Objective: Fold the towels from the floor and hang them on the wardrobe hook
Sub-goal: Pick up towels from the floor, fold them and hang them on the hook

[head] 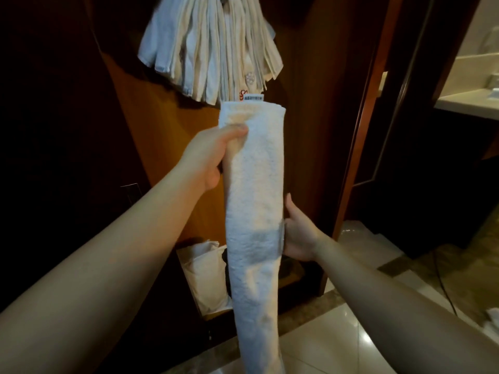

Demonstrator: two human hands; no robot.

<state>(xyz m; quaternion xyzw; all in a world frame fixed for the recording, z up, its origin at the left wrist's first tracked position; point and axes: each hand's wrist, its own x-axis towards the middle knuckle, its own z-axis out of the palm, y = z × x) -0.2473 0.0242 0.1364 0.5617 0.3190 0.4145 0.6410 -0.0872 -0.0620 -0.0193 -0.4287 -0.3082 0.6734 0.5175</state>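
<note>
Both forearms reach in from the bottom corners toward a folded towel [253, 211] held upright between them. The left hand [209, 157] grips the towel near its top, thumb pressed on the front face and fingers curled behind the left edge. The right hand [298, 236] holds it lower down, at about mid-length, from the right side; its fingers go behind the cloth and cannot be seen, while the thumb points up along the right edge.

The towel is white terry, folded lengthwise into a long narrow strip with a neat folded top edge. A small white label [253, 97] stands up from that top edge. A greyish band crosses the strip level with the right hand, and faint yellowish patches show near the top and lower down. Below the right hand the strip hangs free and runs out of the bottom of the view.

Just above the towel's top, nearly touching the label, a bunch of hung towels [213, 47] fans down inside the dark wooden wardrobe [310, 103]. Behind the towel's lower half, to its left, a white bag [205, 276] sits on the wardrobe floor. To the right of the towel and below, glossy tile floor [359, 306] shows.
</note>
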